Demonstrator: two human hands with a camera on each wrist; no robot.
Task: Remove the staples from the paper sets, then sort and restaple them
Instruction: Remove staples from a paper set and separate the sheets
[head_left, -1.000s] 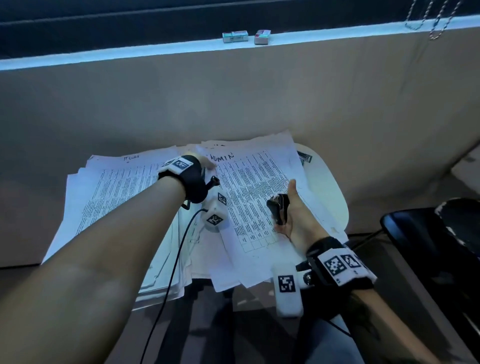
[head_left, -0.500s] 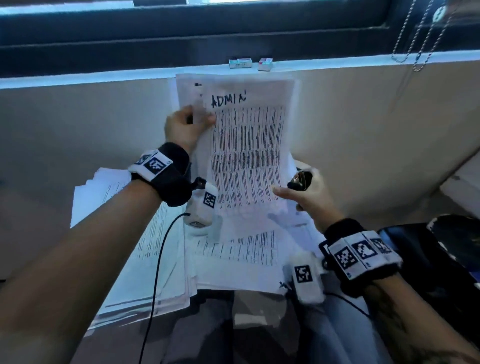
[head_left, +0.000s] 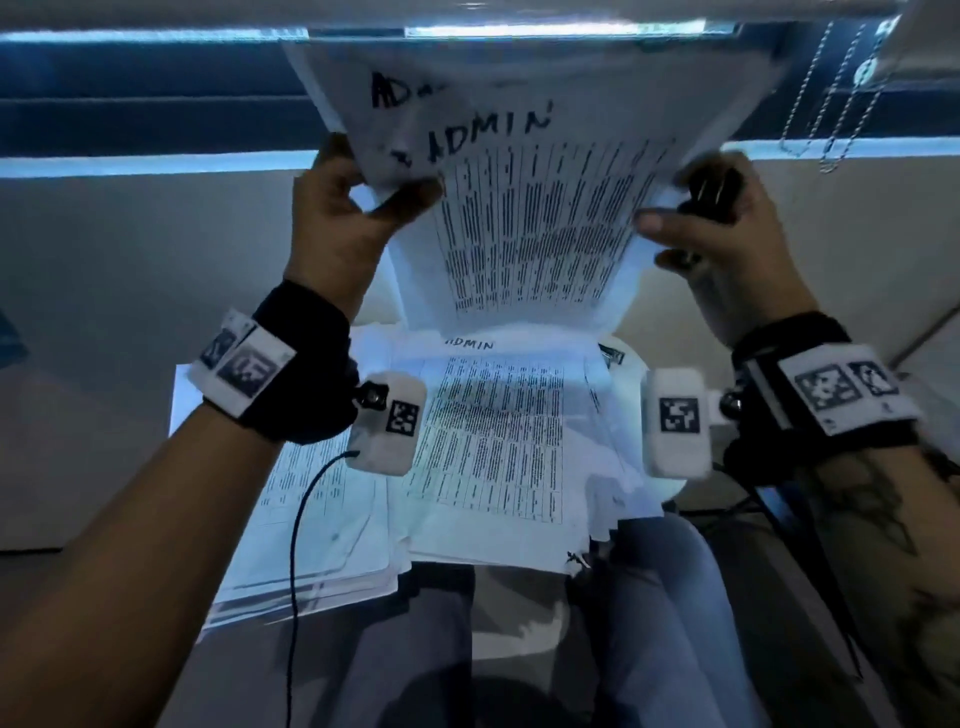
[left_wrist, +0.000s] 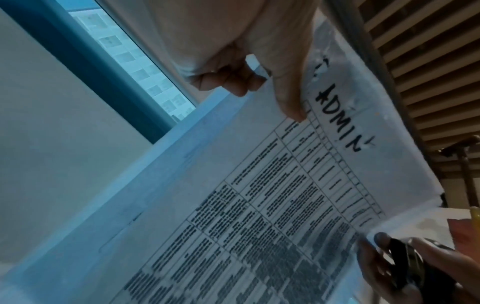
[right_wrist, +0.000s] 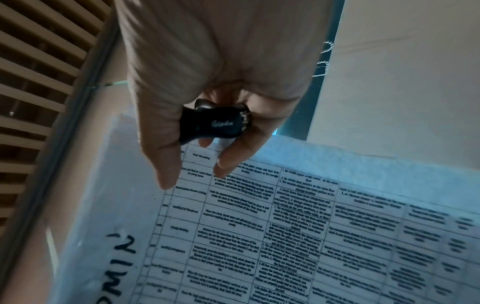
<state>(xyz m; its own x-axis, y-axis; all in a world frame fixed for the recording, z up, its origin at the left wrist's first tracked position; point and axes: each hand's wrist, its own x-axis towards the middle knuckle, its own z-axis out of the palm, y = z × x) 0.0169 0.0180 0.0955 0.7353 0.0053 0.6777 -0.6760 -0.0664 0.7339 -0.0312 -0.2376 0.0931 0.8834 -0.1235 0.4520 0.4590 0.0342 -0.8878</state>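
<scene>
While my left hand pinches the top left corner of the paper set with thumb in front and curled fingers behind, my right hand does two jobs at once. It keeps the black staple remover tucked in its palm under curled fingers, and its thumb and fingertips hold the right edge of the same set.

I think I hold the set up like this, one hand on each side, so the sheets hang flat and I can look at the corner where the staple should be. I think I keep the remover in my hand so it is ready to bite the staple. I cannot see the staple itself.

The paper set is up in the air, above the pile of papers on the small white table, and close to my face. It is white, with a table of small black print on it. The word ADMIN is written by hand at the top in black marker. A second sheet behind it peeks out at the top, and it starts with the same letters. The sheet on top of the pile below the set also says ADMIN. My knees are under the pile.
</scene>
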